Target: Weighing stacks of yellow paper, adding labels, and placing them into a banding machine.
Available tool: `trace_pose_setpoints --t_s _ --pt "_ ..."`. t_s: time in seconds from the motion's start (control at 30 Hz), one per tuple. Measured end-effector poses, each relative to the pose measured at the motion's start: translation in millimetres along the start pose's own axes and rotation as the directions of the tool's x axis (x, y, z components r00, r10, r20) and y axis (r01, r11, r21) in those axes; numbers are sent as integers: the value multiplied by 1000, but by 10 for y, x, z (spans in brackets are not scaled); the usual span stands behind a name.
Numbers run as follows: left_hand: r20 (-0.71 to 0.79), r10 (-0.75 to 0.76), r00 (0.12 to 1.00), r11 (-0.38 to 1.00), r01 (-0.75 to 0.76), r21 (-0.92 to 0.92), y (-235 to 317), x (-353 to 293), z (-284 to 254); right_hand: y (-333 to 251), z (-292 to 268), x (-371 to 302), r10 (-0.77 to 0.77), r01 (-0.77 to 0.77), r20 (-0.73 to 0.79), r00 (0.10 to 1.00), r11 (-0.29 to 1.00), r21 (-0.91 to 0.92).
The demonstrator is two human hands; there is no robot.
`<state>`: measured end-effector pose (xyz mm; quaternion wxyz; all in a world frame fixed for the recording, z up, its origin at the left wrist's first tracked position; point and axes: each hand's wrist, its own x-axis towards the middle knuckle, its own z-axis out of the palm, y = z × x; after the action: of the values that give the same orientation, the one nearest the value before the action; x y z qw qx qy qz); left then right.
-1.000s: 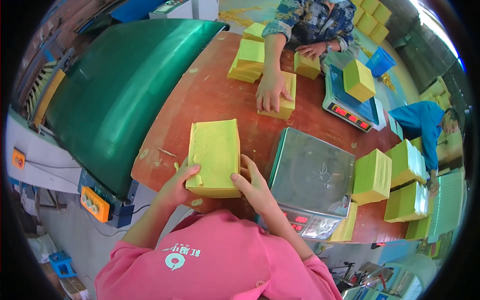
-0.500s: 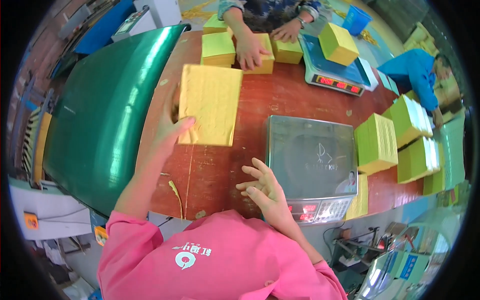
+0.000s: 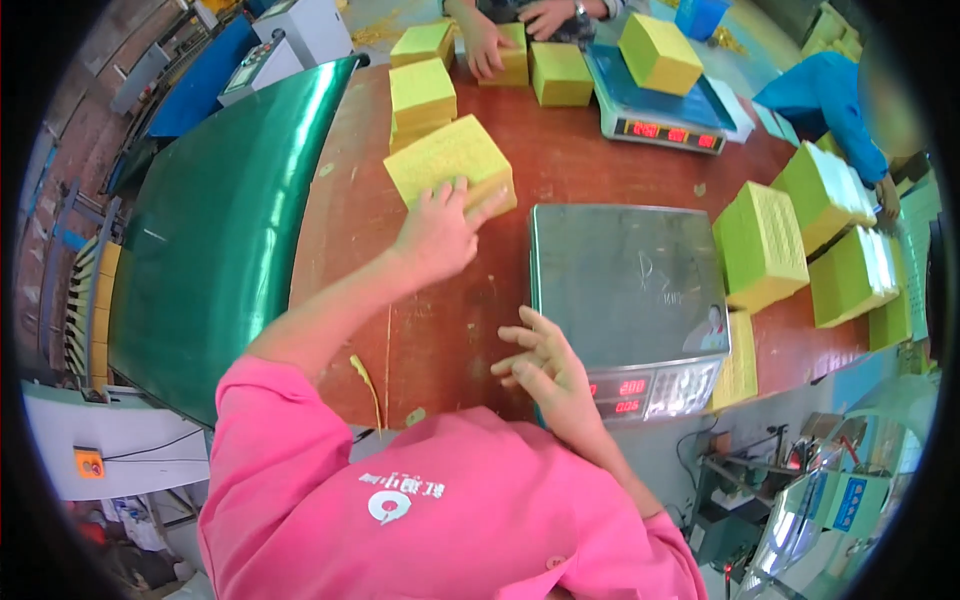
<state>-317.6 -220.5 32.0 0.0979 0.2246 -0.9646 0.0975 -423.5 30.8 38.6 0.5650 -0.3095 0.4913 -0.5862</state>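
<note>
My left hand [image 3: 440, 235] grips a block-shaped stack of yellow paper [image 3: 435, 160] by its near side, fingers against the top edge and the right face. The stack is turned at an angle, and I cannot tell whether its underside rests on the table. Just beyond it stand more yellow paper stacks [image 3: 422, 90]. My right hand [image 3: 552, 375] is open and holds nothing, its fingers apart beside the front left corner of a digital scale [image 3: 620, 285]. The scale's grey metal plate bears no stack, and its red display is lit.
Across the red-brown table [image 3: 450, 330], a person's hands [image 3: 487, 50] touch another stack. A second scale [image 3: 665, 135] carries a yellow stack [image 3: 660, 55]. More stacks [image 3: 760, 245] line the right side. A curved green sheet [image 3: 225, 235] borders the left; a yellow strip [image 3: 367, 390] lies near me.
My left hand has moved the yellow stack away from me and turned it toward the far stacks. My right hand stays beside the scale. The person opposite still touches a stack.
</note>
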Motion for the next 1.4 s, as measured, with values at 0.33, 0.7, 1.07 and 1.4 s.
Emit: trace_pose_setpoints --t_s 0.33,0.7,1.07,1.4 --pt "-200 -241 950 971 236 -48 -457 1 147 12 -113 -241 -12 11 175 985 1000 9" --pt "-229 -238 944 965 256 51 -531 -28 972 219 -866 -1002 -14 14 2 1000 994 107" --pt "-451 -380 808 922 369 -116 474 354 -206 175 -2417 -1906 -73 105 -288 955 990 98" --pt "-24 529 848 692 -447 -567 5489 1215 -322 1436 -5505 -2600 332 -196 -594 732 939 284"
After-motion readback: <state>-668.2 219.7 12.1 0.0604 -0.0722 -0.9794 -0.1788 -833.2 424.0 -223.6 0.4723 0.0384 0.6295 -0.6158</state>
